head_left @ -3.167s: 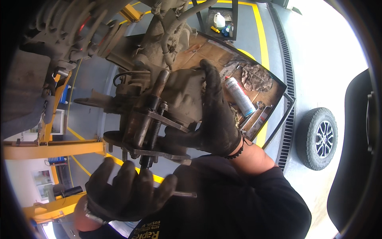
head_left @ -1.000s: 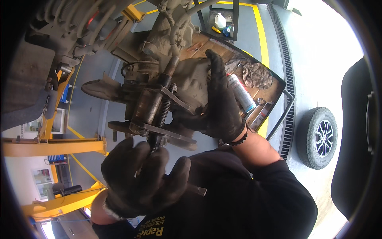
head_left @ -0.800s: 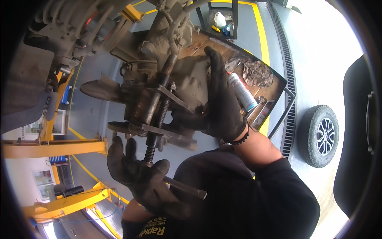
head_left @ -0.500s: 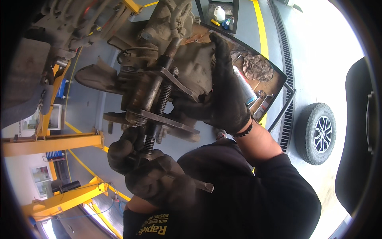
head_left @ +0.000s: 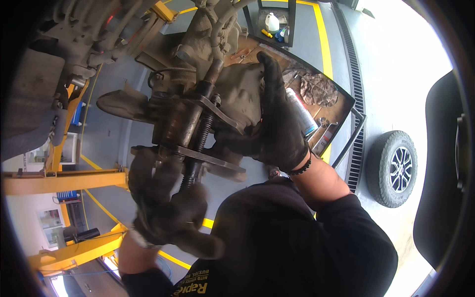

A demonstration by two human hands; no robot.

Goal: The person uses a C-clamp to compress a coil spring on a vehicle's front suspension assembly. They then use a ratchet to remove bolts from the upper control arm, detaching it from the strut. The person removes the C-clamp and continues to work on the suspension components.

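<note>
A dusty cast metal part (head_left: 240,89) of a vehicle's underside sits at the upper middle. A screw press tool with a flat steel plate (head_left: 210,158), a metal sleeve (head_left: 179,126) and a threaded rod (head_left: 204,132) is fitted against it. My right hand (head_left: 277,126), in a black glove, clasps the right side of the cast part, fingers up along it and thumb reaching toward the rod. My left hand (head_left: 168,198), also black-gloved, is at the rod's lower end below the plate. Motion blurs its fingers, and it hides the rod's end.
A tray (head_left: 341,111) holds a spray can (head_left: 301,111), a crumpled rag (head_left: 319,90) and wrenches. Farther off stands a white jug (head_left: 272,22). Yellow lift arms (head_left: 64,180) are on the left. A wheel (head_left: 393,168) lies on the floor at right, near a drain grate (head_left: 357,99).
My left hand has shifted left and turned about the rod's lower end; the metal bar end seen beside it before is out of sight. My right hand keeps nearly the same place.
</note>
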